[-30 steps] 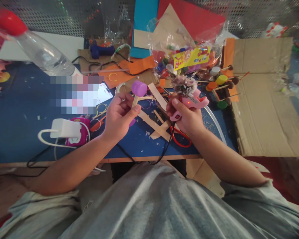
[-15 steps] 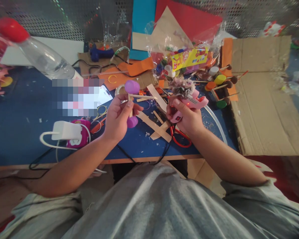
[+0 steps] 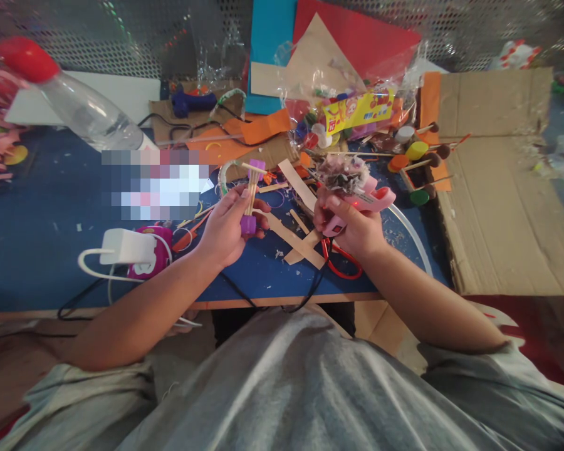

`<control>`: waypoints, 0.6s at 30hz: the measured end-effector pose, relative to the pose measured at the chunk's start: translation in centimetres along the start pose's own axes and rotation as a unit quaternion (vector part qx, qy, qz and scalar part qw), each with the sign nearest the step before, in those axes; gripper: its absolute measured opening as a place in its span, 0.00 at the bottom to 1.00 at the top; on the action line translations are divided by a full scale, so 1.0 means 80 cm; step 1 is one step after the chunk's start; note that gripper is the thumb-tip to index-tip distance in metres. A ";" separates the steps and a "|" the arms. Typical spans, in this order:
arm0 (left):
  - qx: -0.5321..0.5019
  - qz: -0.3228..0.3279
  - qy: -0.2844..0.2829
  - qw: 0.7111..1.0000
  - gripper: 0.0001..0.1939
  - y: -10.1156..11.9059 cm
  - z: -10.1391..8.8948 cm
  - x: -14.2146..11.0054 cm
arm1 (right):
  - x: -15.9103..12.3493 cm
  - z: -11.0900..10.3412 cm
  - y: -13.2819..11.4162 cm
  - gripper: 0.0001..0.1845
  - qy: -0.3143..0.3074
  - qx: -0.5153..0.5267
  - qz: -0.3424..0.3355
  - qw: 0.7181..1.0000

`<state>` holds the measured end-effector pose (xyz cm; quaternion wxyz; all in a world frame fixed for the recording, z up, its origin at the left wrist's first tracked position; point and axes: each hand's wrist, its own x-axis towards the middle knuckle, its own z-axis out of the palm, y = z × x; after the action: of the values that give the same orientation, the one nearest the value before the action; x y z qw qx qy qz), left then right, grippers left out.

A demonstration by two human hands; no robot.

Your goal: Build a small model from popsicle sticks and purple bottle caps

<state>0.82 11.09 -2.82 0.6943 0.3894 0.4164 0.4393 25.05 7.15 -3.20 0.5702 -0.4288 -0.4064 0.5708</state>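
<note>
left hand (image 3: 230, 225) pinching purple-ended wooden sticks (image 3: 252, 189), right hand (image 3: 355, 227) wrapped around pink plastic gun-shaped tool (image 3: 376, 199), bright yellow printed label (image 3: 360, 111) too blurred to read

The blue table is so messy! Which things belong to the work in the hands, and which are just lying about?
In the work:
purple-and-wood piece, in the left hand
pink corded tool, in the right hand

Probably just lying about:
red-capped bottle
white plug
cardboard sheet
</note>
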 end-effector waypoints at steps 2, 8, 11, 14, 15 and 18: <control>-0.012 -0.030 0.019 0.999 0.29 0.007 0.006 -0.005 | -0.002 -0.002 0.001 0.33 0.001 -0.014 0.009 1.000; -0.039 -0.071 0.014 0.997 0.27 0.018 0.016 -0.012 | -0.004 -0.010 0.010 0.30 -0.002 -0.045 0.017 0.999; -0.048 -0.080 0.007 0.996 0.27 0.019 0.017 -0.012 | -0.006 -0.010 0.012 0.31 0.018 -0.052 0.030 0.998; -0.058 -0.078 0.000 0.995 0.27 0.019 0.017 -0.012 | -0.008 -0.005 0.010 0.33 0.019 -0.055 0.032 0.998; -0.062 -0.076 0.000 0.995 0.26 0.019 0.017 -0.012 | -0.008 -0.003 0.009 0.34 0.018 -0.055 0.029 0.998; -0.073 -0.066 0.005 0.995 0.21 0.018 0.016 -0.011 | -0.009 -0.001 0.009 0.34 0.026 -0.052 0.016 0.998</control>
<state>1.37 10.47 -0.84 0.7462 0.3070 0.4118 0.4235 24.87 6.39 -3.86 0.5487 -0.4788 -0.4136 0.5465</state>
